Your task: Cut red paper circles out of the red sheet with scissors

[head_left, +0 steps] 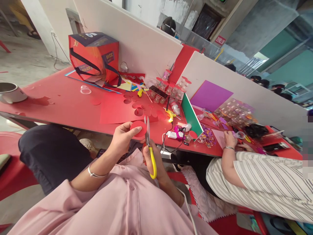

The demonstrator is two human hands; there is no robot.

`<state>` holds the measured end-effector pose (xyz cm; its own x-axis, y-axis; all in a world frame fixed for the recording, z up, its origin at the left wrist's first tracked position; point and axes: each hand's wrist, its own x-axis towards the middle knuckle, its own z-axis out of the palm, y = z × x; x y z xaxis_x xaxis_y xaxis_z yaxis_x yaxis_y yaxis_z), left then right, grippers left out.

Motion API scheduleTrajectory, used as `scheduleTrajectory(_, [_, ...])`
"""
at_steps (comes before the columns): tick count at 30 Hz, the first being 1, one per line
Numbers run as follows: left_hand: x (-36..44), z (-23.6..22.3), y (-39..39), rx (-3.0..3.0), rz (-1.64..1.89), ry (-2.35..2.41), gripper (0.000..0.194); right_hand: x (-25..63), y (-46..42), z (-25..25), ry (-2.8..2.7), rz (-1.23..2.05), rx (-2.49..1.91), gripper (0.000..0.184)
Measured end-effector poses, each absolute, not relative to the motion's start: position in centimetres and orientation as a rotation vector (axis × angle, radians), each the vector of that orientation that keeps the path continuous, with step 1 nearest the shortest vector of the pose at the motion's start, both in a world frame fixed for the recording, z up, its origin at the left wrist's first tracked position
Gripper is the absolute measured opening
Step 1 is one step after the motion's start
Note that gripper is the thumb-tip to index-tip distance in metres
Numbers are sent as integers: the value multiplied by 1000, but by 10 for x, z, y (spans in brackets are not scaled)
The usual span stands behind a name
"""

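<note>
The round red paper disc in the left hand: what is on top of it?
On the disc rests the thumb of the left hand. Covered, so not visible: the surface beneath the thumb and the disc's underside.

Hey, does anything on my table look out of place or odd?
Yes, mildly. The phone sits tilted on or against the clustered plastic cups, not flat on the table. One clear cup is alone near the bag, away from that cluster. The red disc and scissors show no obvious damage.
</note>
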<state>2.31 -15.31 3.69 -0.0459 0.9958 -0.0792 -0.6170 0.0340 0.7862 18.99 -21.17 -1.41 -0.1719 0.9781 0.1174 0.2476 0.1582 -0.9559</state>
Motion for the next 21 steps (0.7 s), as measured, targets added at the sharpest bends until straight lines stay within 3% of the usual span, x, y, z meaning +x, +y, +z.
scheduleTrajectory(21, [22, 25, -147, 607, 1513, 771, 35, 189, -214, -14, -1542, 1120, -1237, 63])
